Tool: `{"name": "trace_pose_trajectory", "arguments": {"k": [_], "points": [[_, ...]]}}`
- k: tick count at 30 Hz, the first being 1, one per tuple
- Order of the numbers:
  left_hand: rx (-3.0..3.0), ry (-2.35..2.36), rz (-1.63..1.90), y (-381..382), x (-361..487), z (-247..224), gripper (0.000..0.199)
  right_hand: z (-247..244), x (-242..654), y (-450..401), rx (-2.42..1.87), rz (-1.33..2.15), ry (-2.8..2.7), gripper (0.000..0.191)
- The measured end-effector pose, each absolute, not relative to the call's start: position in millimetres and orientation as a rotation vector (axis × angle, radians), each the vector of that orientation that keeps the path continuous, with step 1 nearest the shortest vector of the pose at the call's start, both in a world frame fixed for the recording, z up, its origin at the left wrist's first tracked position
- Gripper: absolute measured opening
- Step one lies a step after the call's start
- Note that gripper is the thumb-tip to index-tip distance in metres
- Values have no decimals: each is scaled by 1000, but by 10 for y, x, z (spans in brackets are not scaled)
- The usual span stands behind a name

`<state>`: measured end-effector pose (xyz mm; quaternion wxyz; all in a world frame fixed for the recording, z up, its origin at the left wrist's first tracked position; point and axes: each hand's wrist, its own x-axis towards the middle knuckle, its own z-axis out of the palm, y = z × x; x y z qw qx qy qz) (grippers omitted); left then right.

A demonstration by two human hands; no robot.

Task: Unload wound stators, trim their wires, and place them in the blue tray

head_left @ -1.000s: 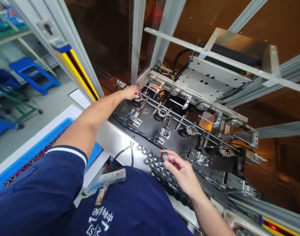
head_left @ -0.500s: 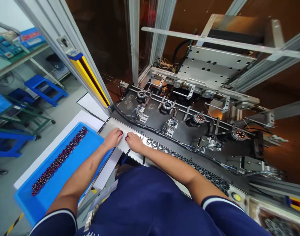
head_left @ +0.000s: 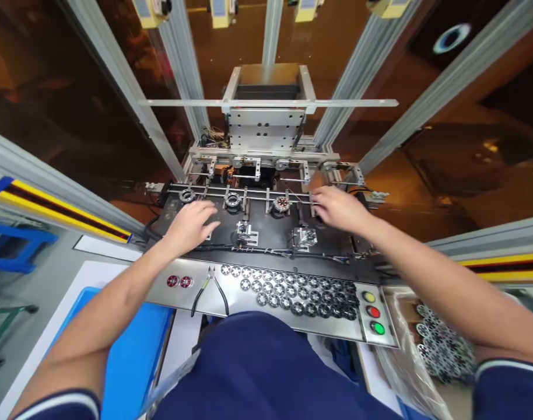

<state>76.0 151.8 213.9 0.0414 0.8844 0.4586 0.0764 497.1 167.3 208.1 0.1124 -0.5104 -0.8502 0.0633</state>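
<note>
My left hand [head_left: 192,226] hovers over the left part of the black machine plate, fingers apart and nothing in them. Just behind it is a ring fixture [head_left: 187,196]. My right hand [head_left: 336,207] is over the rightmost station, its fingers bent down by the rail; what they touch is hidden. Between my hands are an empty-looking ring fixture [head_left: 233,201] and a fixture holding a copper-coloured part [head_left: 282,203]. Two red round parts [head_left: 179,282] lie on the steel ledge, left of green-and-black pliers [head_left: 210,289].
Rows of black-and-silver round parts [head_left: 293,289] cover the ledge's middle and right. Yellow, red and green buttons [head_left: 374,312] stand at its right end. A plastic-lined box [head_left: 445,344] of metal parts is at right, a blue tray [head_left: 135,356] at lower left.
The view has turned right. Both hands have left the two red parts on the ledge and reached over the machine plate, the right one to the far-right station. My left hand has opened.
</note>
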Motion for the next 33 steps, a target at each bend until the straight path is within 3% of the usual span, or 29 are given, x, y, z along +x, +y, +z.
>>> {"name": "trace_pose_trajectory", "arguments": {"k": [3, 9, 33], "points": [[2816, 1222, 146, 2160, 1658, 2220, 37, 2002, 5626, 1857, -1755, 126, -2392, 23], [2887, 936, -28, 2698, 2740, 1752, 35, 1549, 5927, 1888, -1921, 194, -2372, 30], [2788, 812, -210, 2935, 2830, 1265, 30, 1306, 6089, 2060, -1996, 368, -2464, 28]]}}
